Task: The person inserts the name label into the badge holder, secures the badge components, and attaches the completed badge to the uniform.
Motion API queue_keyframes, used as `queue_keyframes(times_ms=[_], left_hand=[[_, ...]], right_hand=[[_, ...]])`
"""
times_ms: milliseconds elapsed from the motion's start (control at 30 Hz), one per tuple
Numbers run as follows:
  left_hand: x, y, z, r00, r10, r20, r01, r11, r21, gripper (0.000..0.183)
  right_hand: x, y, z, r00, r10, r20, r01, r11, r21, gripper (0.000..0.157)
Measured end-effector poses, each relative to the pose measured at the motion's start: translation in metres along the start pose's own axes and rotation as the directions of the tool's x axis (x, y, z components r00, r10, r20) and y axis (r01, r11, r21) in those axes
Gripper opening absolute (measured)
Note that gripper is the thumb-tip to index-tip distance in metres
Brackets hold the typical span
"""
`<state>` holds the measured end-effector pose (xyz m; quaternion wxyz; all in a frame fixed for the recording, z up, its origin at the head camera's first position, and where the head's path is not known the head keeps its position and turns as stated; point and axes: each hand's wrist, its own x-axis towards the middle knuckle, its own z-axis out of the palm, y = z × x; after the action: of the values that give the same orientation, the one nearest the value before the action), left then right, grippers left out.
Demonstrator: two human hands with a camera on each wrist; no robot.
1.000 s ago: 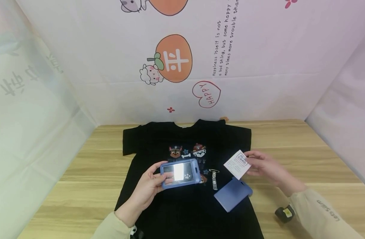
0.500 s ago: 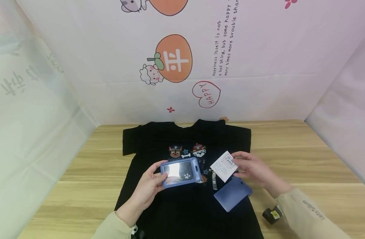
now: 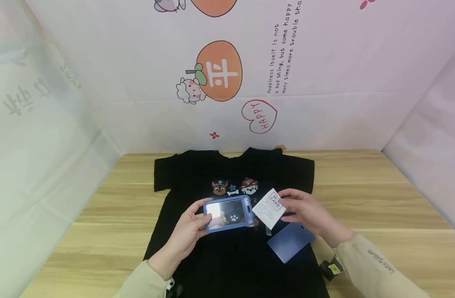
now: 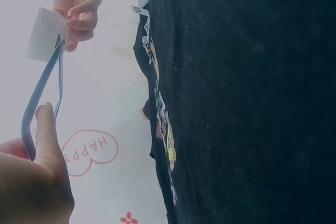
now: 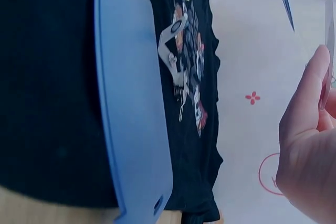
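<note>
My badge holder [image 3: 231,209] looks like smooth plastic, glossy in front; my card [image 3: 268,210], matt paper; the cover [image 3: 291,243], satiny plastic; the shirt [image 3: 227,260], matt cloth; the tabletop [image 3: 376,190], grained wood.

spreads as a wood-grain table [image 3: 361,198] beneath the grips of left hand [image 3: 191,223] and right hand [image 3: 305,211]. bears a black t-shirt [image 3: 234,256], laid flat, with its collar [image 3: 231,157] beyond both grips. carries, on that shirt, a blue cover [image 3: 291,242] nearer than the right grip, plus a strap clip [image 5: 167,56] between the grips.
</note>
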<state>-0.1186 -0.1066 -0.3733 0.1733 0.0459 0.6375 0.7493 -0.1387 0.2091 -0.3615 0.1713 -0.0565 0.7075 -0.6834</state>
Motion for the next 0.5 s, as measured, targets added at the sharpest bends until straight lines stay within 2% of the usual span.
queue_keyframes(times_ms=[267, 500], left_hand=[[0.004, -0.002, 0.003, 1.000, 0.020, -0.004, -0.020, 1.000, 0.019, 0.045], [0.005, -0.002, 0.004, 1.000, 0.023, 0.001, -0.023, 0.999, 0.025, 0.045]], right_hand=[[0.002, -0.002, 0.009, 1.000, 0.002, 0.009, -0.002, 0.999, 0.038, 0.010], [0.004, -0.008, 0.020, 1.000, -0.005, 0.008, 0.005, 1.000, 0.021, 0.008]])
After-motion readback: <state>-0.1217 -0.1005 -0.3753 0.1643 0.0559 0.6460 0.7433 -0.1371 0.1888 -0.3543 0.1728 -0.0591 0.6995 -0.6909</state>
